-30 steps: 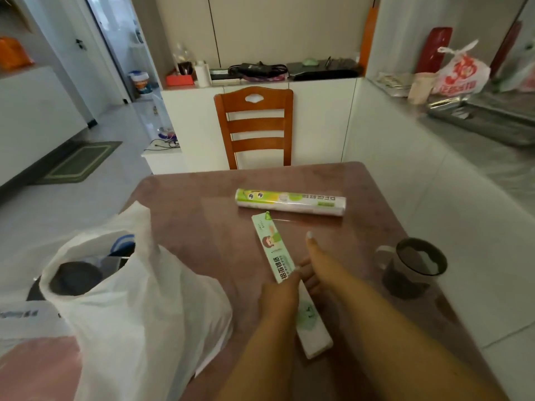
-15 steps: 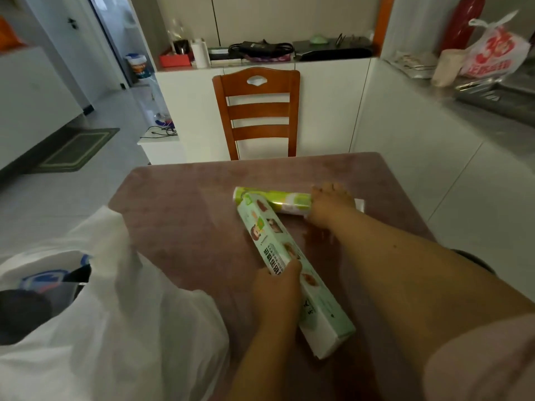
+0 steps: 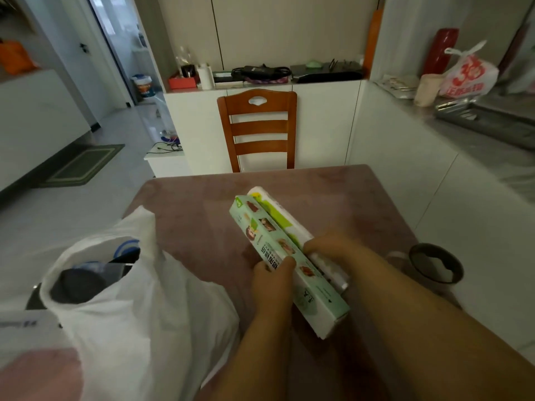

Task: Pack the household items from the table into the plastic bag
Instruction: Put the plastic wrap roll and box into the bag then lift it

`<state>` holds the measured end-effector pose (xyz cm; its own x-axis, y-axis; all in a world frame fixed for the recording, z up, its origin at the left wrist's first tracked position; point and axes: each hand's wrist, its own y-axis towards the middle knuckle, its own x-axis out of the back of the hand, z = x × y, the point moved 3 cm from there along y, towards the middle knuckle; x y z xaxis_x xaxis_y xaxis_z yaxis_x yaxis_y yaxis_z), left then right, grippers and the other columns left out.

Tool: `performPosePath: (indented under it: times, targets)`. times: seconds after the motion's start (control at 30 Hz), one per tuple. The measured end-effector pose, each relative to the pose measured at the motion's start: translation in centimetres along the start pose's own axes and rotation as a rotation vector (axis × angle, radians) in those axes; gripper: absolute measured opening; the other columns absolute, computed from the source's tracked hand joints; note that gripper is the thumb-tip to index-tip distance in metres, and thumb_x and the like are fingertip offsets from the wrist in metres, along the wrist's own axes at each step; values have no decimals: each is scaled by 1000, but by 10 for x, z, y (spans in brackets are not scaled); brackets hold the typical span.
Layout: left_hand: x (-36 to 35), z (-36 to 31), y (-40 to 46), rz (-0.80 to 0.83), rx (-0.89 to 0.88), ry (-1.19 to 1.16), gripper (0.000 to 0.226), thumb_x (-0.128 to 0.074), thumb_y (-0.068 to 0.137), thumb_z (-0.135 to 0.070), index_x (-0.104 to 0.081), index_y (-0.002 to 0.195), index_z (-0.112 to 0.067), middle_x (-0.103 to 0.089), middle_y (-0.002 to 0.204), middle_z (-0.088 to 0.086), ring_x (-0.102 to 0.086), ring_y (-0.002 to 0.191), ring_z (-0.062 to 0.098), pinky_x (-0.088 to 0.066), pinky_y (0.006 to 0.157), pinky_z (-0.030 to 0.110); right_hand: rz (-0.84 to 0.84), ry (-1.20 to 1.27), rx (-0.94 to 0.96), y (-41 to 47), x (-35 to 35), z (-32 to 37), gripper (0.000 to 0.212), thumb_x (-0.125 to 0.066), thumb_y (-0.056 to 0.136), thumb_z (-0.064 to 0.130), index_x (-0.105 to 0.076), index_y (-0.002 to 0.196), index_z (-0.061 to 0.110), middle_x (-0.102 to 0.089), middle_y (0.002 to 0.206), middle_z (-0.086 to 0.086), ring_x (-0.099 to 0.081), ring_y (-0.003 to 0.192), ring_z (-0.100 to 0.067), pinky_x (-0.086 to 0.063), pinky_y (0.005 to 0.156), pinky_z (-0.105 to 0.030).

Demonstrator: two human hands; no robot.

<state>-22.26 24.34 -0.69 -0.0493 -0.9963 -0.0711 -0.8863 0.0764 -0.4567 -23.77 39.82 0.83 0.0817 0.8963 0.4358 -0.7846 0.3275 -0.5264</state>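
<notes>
A long green box of baking paper is lifted off the pink table, and my left hand grips it around the middle. Right beside it lies a white and green roll, parallel to the box and touching it; my right hand is closed on the roll's near half. Both items point away from me over the table's middle. The white plastic bag stands open at the lower left, with dark and blue things inside.
A dark mug sits at the table's right edge, close to my right forearm. A wooden chair stands at the far side. White cabinets run along the right. A white box corner shows at the far left.
My right hand has taken the roll and brought it back alongside the green box. My left hand has raised the box higher. Both items now sit side by side.
</notes>
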Motion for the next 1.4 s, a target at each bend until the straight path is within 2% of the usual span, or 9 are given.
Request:
performPosePath:
  times: [0.2,0.4,0.6,0.77,0.93,1.13,1.23,1.3,1.4]
  targets:
    - [5,-25,-66,280,-188,-73,27,-55,95,-35,-56,116,-18,-73,104,13,-74,88,29,-62,72,42,157,757,106,-68,-16,-31,56,-55,83,50,-64,111,2,-65,93,-21,-63,82,-34,-53,75,-43]
    - [30,-37,-132,437,-207,-44,71,-48,83,-69,-53,129,-15,-68,117,23,-66,106,43,-49,91,63,29,634,314,-169,-22,-8,81,-77,47,63,-64,110,14,-76,90,-14,-72,81,-33,-56,84,-51]
    - [69,-69,-175,532,-202,-112,54,-35,97,-51,-69,100,-9,-75,87,17,-73,76,28,-61,71,38,187,771,302,-242,-36,15,59,-79,55,39,-67,101,5,-75,85,-17,-72,67,-29,-59,68,-40]
    - [105,-80,-199,349,-257,75,56,-32,98,-54,-71,94,-12,-76,89,17,-73,81,31,-56,84,46,303,745,308,-287,-50,36,37,-72,63,21,-67,95,4,-75,81,-18,-72,61,-27,-60,61,-39]
    - [147,-95,-225,240,-355,285,56,-25,103,-43,-68,92,-9,-73,67,2,-71,57,11,-54,49,18,252,648,267,-312,-83,50,20,-72,68,6,-66,86,6,-75,70,-16,-71,54,-25,-60,52,-35]
    - [189,-113,-251,173,-437,471,44,-28,104,-34,-60,79,-18,-74,87,8,-73,81,25,-56,67,29,304,644,274,-332,-121,64,32,-74,60,11,-65,90,3,-75,69,-17,-71,53,-26,-58,49,-33]
    - [214,-135,-259,-113,-717,758,33,-38,101,-23,-59,76,-14,-64,76,0,-63,71,20,-48,60,23,383,707,249,-343,-131,67,26,-72,63,14,-66,86,4,-75,72,-17,-71,55,-27,-60,52,-35]
    - [238,-150,-261,-320,-827,619,26,-47,95,-22,-66,82,-11,-66,80,7,-61,67,21,-50,62,27,454,709,228,-351,-140,66,27,-71,63,16,-66,86,3,-74,73,-17,-71,55,-27,-59,51,-34]
    - [270,-172,-254,-639,-830,626,36,-63,85,-19,-62,119,-9,-58,119,12,-57,108,28,-46,90,35,540,669,208,-363,-160,63,25,-68,65,16,-65,85,2,-73,68,-15,-70,51,-24,-57,46,-29]
